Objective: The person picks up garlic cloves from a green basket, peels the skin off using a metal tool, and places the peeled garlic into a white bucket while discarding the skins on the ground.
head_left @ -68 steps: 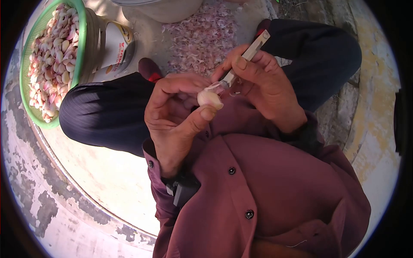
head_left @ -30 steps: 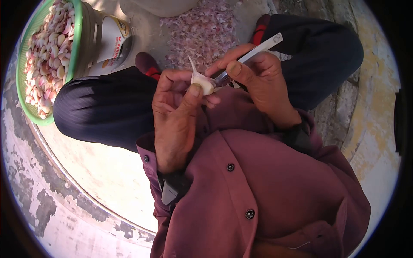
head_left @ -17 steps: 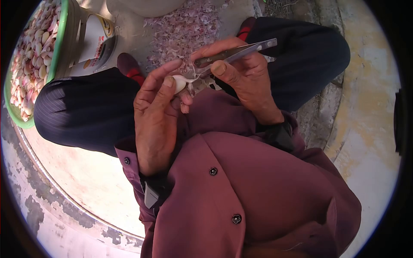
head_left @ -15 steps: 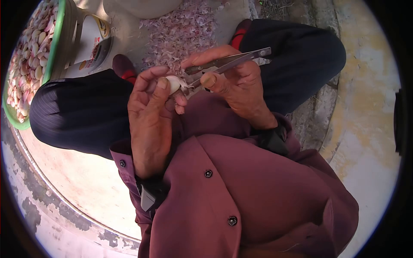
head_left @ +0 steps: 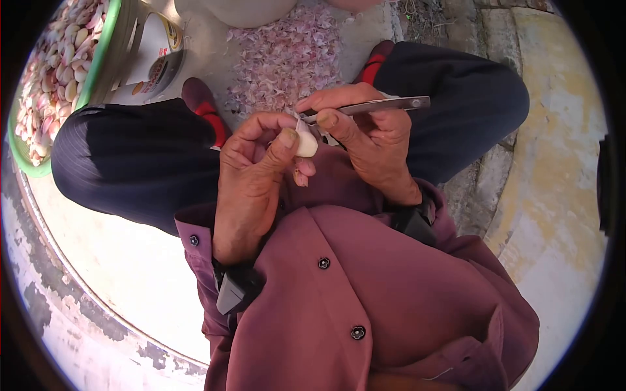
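My left hand (head_left: 251,176) pinches a garlic clove (head_left: 306,144) between thumb and forefinger. The clove's lower part is pale and bare, while a wisp of thin skin stands at its top. My right hand (head_left: 375,140) is closed on long metal tweezers (head_left: 391,104), whose joined end sticks out to the right past my fingers. Their tips lie close to the top of the clove, against the skin. Whether the tips grip the skin cannot be made out, as my thumb partly covers them.
A green-rimmed basket (head_left: 98,72) full of garlic cloves (head_left: 62,72) stands at the upper left, beside a white bucket (head_left: 153,52). Garlic peels (head_left: 287,55) are spread on the ground between my feet. Pale rounded containers (head_left: 251,10) stand at the top edge.
My left hand has turned the clove from sideways to upright, skin end up. The tweezers' arms, spread before, are now pressed together. The camera view has shifted slightly.
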Available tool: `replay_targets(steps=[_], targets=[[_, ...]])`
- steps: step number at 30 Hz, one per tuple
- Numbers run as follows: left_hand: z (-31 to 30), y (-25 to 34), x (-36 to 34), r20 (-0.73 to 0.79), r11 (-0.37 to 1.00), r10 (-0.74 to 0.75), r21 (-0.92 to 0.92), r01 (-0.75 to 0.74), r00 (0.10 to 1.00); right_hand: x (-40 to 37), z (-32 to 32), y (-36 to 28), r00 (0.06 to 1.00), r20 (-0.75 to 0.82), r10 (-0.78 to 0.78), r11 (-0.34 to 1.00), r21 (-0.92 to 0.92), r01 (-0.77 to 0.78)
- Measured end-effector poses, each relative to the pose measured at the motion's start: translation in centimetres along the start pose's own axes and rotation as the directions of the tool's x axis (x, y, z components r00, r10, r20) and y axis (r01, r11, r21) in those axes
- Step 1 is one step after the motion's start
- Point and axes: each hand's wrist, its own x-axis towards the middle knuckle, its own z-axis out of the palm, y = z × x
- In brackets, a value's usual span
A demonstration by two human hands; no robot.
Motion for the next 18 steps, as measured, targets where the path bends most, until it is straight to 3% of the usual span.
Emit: replay_targets(steps=[5, 7, 12, 15, 18], targets=[[0.1, -0.8, 0.4, 0.023, 1.0, 0.013, -0.004, -0.013, 1.0, 0.0, 0.2, 0.0, 0.999, -0.031, 0.004, 0.997, 0.08, -0.001], [0.6, -1.4, 0.8, 0.029, 0.96, 0.185, 0.207, -0.187, 0.982, 0.2, 0.2, 0.0, 0.999, -0.036, 0.001, 0.996, 0.093, 0.002], [1.7, 0.1, 0.8, -0.04, 0.946, 0.111, 0.31, -0.093, 0.993, 0.8, -0.5, 0.6, 0.993, -0.11, -0.033, 0.999, 0.036, 0.037], [1.8, 0.8, 0.7, -0.063, 0.967, 0.026, 0.254, -0.009, 0.998, 1.9, -1.6, 1.0, 0.913, -0.404, 0.06, 0.988, 0.154, 0.003], [2.5, 3.5, 1.3, 0.01, 0.925, 0.245, 0.297, -0.237, 0.969, 1.7, -3.0, 2.2, 0.943, -0.319, 0.091, 0.996, 0.035, -0.084]])
